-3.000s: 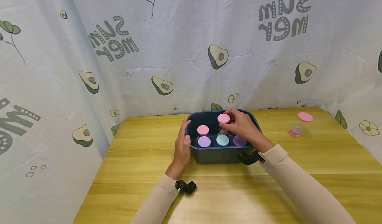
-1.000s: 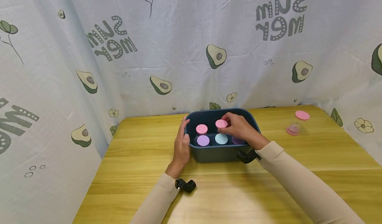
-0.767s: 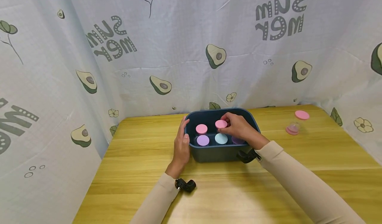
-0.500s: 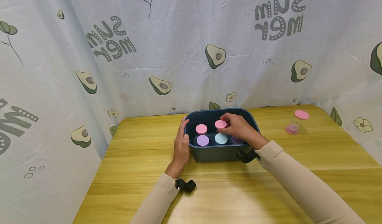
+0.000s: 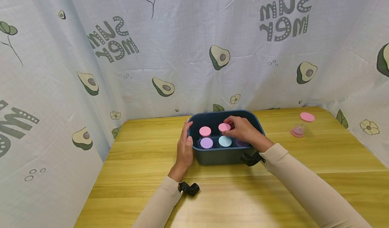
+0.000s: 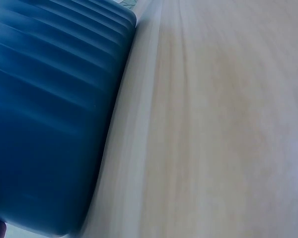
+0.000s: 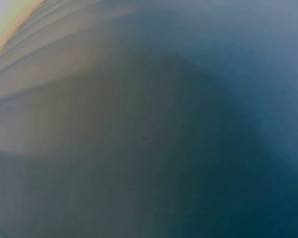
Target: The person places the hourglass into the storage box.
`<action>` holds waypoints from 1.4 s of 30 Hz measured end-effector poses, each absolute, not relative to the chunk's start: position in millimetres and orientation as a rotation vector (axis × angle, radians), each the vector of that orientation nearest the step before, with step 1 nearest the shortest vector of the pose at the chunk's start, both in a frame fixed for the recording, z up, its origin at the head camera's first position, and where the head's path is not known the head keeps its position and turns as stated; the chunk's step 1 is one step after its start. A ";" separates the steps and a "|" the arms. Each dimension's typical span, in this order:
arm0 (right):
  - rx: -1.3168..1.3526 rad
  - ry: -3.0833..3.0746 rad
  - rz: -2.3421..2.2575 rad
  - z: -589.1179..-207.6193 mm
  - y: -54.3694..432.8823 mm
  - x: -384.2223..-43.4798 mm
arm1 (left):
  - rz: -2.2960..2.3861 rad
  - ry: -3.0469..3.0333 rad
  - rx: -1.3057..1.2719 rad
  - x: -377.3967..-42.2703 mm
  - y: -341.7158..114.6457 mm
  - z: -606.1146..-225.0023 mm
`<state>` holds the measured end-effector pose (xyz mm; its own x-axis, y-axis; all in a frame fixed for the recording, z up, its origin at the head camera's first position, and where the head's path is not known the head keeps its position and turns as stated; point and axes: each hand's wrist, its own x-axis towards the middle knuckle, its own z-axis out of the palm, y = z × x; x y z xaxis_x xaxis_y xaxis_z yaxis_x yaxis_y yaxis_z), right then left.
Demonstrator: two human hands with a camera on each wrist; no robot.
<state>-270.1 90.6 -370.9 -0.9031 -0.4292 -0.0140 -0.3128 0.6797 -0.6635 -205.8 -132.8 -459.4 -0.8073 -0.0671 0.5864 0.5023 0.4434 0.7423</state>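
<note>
A dark blue bin (image 5: 225, 157) stands on the table with several sand timers upright in it. In the head view, my right hand (image 5: 243, 130) reaches over the bin's right side, thumb and fingers pinching the pink cap of a sand timer (image 5: 224, 127) in the back middle. Around it are another pink-capped timer (image 5: 205, 131), a lilac one (image 5: 206, 143), a light blue one (image 5: 225, 141) and a purple one (image 5: 242, 143) partly under my hand. My left hand (image 5: 184, 150) rests against the bin's left wall, fingers straight. Close bin wall fills the right wrist view.
A pink sand timer (image 5: 297, 131) stands by itself on the wooden table (image 5: 136, 174), right of the bin. Behind the table hangs a pale curtain (image 5: 188, 52) printed with avocados.
Three seconds ago my right hand held the pink sand timer higher above the bin; it has since come down into the back middle. The left hand keeps its place.
</note>
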 end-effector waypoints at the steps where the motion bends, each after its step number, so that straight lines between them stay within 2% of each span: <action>1: -0.607 2.720 -1.026 -370.7 90.6 -270.1 | -1.369 -2.155 -0.362 -205.9 -132.9 -459.8; 42: -0.670 2.674 -0.982 -372.3 91.5 -271.7 | -1.363 -2.153 -0.363 -206.1 -132.9 -460.1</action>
